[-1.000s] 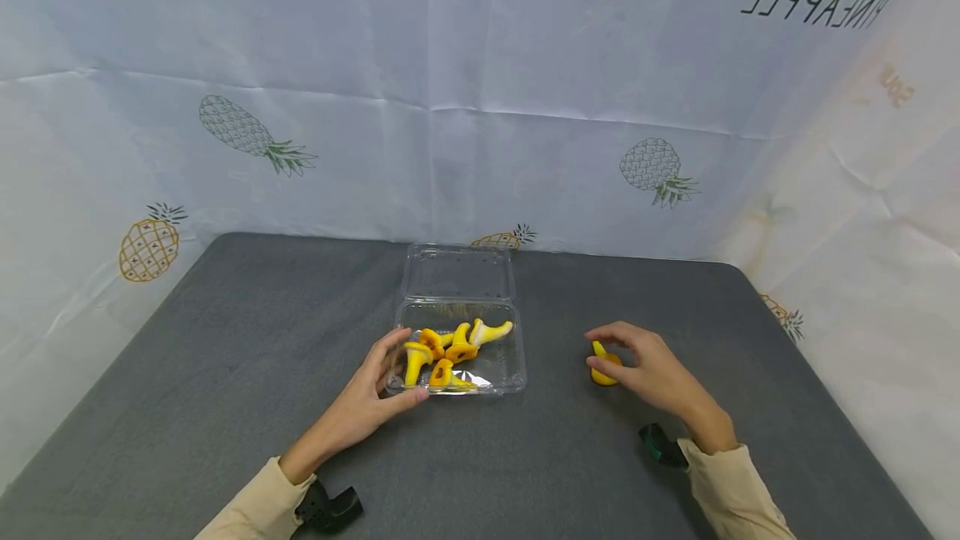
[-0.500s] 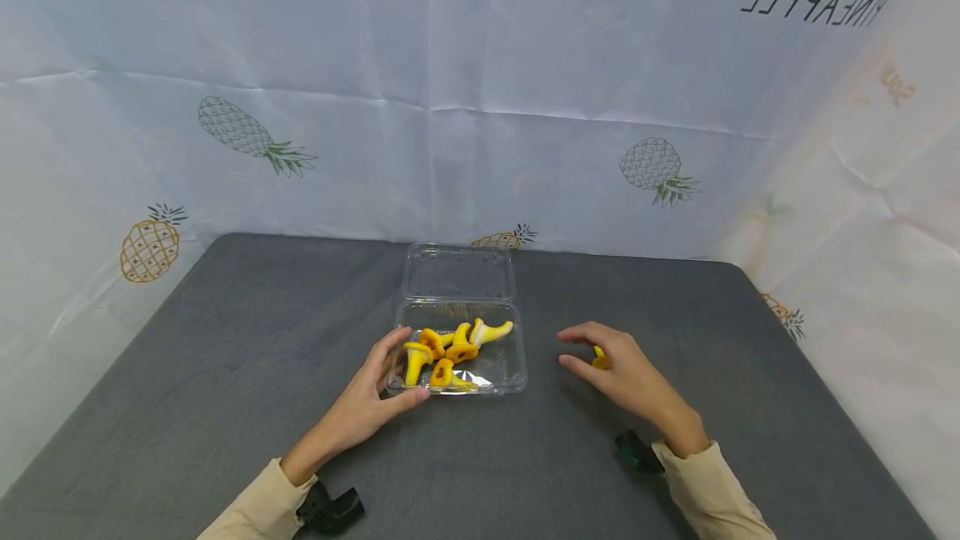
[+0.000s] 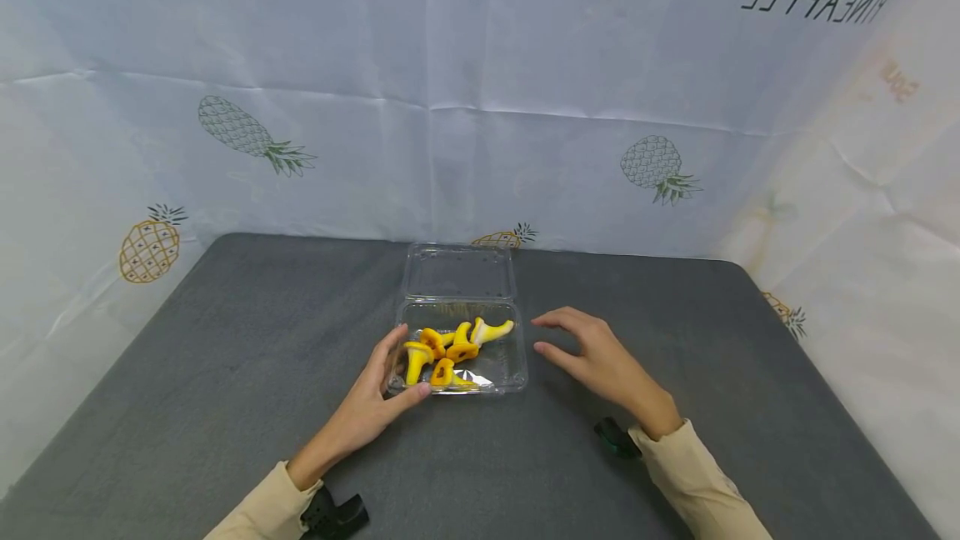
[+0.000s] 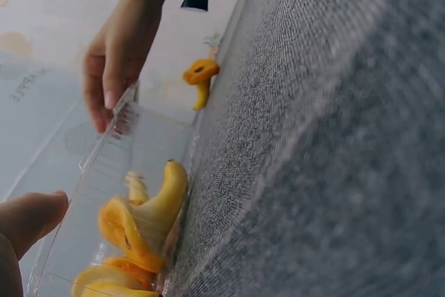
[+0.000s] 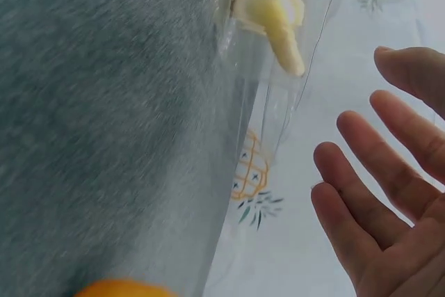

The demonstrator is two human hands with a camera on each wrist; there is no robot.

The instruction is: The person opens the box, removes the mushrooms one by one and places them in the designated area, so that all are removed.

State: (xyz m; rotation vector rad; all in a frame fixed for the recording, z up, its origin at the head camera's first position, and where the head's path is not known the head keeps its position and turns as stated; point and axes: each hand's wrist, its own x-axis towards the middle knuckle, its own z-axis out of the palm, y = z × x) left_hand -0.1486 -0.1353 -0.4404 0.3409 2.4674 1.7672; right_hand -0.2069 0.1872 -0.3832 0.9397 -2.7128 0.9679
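Observation:
A clear plastic clamshell container [image 3: 517, 365] stands on the table with its lid [image 3: 459, 272] folded back. Several yellow chanterelle mushrooms [image 3: 489, 332] lie inside it. My left hand [image 3: 367, 402] holds the container's left side, thumb at the front rim and fingers along the left wall. To the right of the container, my right hand [image 3: 600, 361] hovers with fingers spread and nothing in them, as the right wrist view also shows. Another chanterelle [image 4: 200, 78] is on the table beyond the container in the left wrist view; the right hand hides it in the head view.
The grey table [image 3: 225, 340] reaches back to a white cloth [image 3: 360, 165] printed with pineapples, hung behind and around it. A black band device [image 3: 333, 515] sits at the left wrist and another wrist device [image 3: 617, 437] at the right.
My right hand has moved left from around the loose chanterelle toward the container, leaving the mushroom on the table. The left hand stays at the container, nearly unmoved.

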